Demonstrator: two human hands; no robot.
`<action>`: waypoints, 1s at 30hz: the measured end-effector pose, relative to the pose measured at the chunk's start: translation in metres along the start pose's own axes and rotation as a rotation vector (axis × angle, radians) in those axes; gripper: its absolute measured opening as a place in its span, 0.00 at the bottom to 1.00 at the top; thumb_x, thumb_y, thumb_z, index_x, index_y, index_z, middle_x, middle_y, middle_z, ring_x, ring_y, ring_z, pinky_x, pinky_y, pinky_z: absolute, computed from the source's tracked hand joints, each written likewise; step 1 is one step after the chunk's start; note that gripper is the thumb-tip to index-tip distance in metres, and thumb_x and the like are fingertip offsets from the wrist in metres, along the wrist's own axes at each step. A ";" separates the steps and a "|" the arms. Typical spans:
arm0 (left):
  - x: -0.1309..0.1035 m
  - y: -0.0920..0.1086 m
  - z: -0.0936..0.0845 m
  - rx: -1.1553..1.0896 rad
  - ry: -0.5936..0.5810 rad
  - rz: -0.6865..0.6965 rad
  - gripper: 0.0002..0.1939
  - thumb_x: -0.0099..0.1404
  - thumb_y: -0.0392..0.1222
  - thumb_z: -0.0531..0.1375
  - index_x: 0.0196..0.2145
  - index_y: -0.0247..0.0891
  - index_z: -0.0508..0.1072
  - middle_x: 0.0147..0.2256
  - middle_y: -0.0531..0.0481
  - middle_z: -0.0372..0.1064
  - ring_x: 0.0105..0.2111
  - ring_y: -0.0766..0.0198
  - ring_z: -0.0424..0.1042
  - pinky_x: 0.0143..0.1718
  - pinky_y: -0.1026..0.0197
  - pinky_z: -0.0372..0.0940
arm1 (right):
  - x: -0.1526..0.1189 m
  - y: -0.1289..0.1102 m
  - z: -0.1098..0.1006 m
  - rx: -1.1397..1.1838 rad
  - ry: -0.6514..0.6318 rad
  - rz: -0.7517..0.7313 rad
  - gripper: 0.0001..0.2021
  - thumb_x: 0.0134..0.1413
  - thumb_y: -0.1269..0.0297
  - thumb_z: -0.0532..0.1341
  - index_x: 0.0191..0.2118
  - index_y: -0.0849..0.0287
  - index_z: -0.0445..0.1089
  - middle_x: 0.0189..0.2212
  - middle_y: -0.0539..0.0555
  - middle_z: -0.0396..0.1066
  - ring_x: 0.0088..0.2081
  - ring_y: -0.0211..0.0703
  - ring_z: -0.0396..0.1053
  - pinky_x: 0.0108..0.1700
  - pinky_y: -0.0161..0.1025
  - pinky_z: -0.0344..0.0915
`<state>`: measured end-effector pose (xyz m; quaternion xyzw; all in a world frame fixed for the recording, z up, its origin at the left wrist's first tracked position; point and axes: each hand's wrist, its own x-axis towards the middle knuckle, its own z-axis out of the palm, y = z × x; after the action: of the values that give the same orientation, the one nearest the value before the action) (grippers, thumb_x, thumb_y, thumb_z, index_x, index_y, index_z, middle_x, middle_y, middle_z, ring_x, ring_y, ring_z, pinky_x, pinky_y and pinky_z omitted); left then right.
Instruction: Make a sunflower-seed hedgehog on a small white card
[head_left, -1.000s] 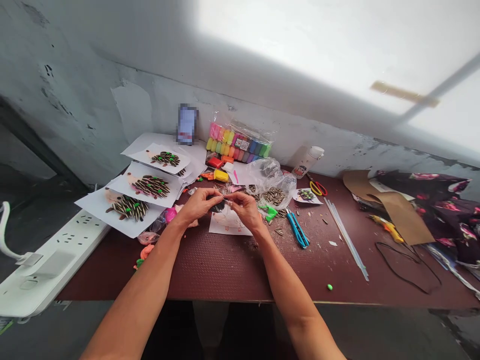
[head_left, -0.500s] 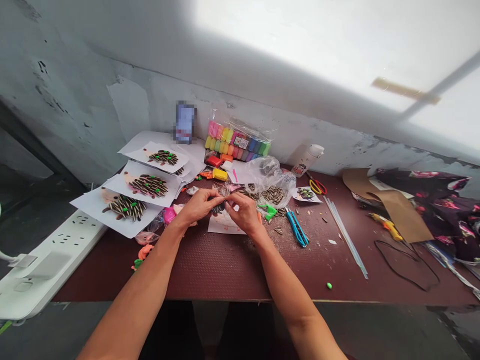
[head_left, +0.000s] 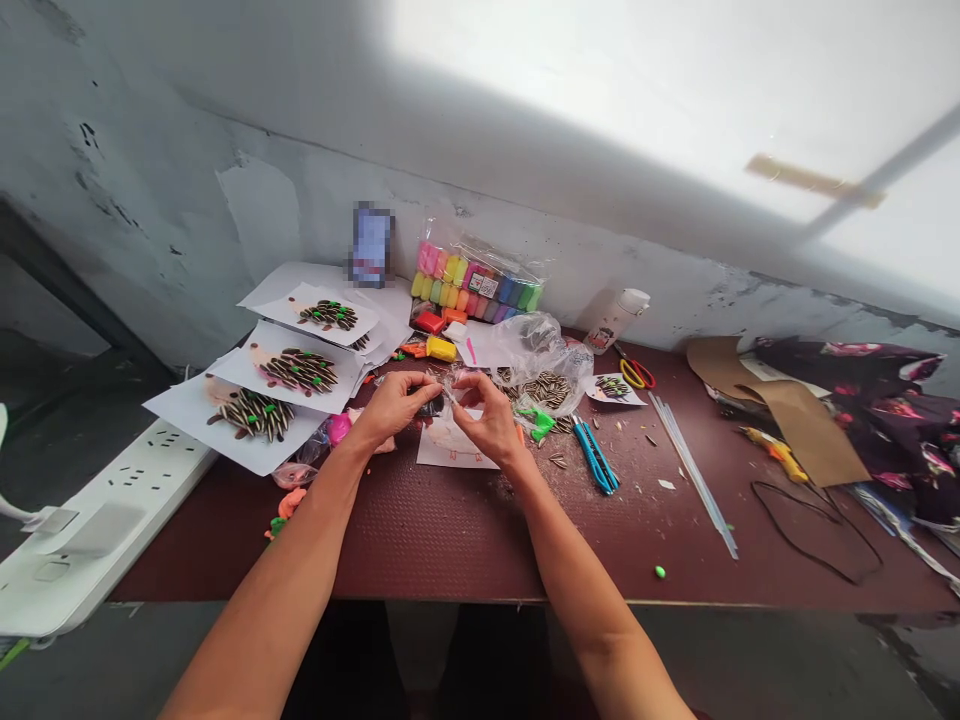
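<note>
Above a white sheet with a drawing (head_left: 454, 448), my left hand (head_left: 396, 405) and my right hand (head_left: 484, 415) pinch a crinkled, clear plastic wrapper between them. Something dark hangs under the fingers of my left hand, too small to make out. Behind my right hand lies a heap of striped seeds (head_left: 546, 390), partly under a clear plastic bag (head_left: 544, 345). A green lump (head_left: 537, 424) sits right of my right hand, and a pink lump (head_left: 339, 429) is left of my left wrist.
Seed-covered hedgehog pictures (head_left: 296, 371) are stacked at the left, beside a white power strip (head_left: 105, 530). To the right are a teal cutter (head_left: 595, 456), scissors (head_left: 636, 373), clear sticks (head_left: 694, 475) and a yellow glue gun (head_left: 784, 458). A bottle (head_left: 617, 320) stands by the wall.
My hands have moved slightly apart, and the clear wrapper between them now shows more. My right hand's fingers have lifted a little.
</note>
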<state>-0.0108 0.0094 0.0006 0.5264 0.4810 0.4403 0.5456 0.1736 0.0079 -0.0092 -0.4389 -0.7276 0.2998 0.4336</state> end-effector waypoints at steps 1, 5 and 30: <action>0.001 -0.001 -0.001 0.004 0.008 0.014 0.26 0.50 0.65 0.69 0.28 0.35 0.76 0.27 0.50 0.71 0.25 0.66 0.68 0.21 0.65 0.68 | 0.000 0.000 0.000 0.026 0.004 0.020 0.13 0.50 0.68 0.62 0.43 0.55 0.70 0.35 0.50 0.73 0.34 0.40 0.69 0.43 0.39 0.69; 0.002 -0.003 -0.003 0.023 0.042 0.053 0.26 0.52 0.65 0.68 0.29 0.36 0.75 0.28 0.50 0.71 0.26 0.65 0.68 0.24 0.64 0.70 | 0.002 0.000 0.001 0.105 0.040 0.044 0.11 0.49 0.68 0.60 0.41 0.55 0.69 0.39 0.52 0.73 0.35 0.40 0.68 0.43 0.39 0.68; 0.014 -0.032 -0.014 0.885 0.483 0.393 0.19 0.65 0.35 0.55 0.49 0.38 0.80 0.50 0.35 0.75 0.54 0.42 0.70 0.58 0.41 0.63 | 0.005 0.010 0.002 0.253 -0.033 0.243 0.09 0.50 0.55 0.68 0.31 0.56 0.77 0.22 0.47 0.67 0.24 0.36 0.59 0.28 0.35 0.57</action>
<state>-0.0237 0.0233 -0.0322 0.6699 0.6247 0.3978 0.0528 0.1741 0.0166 -0.0167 -0.4607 -0.6327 0.4463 0.4340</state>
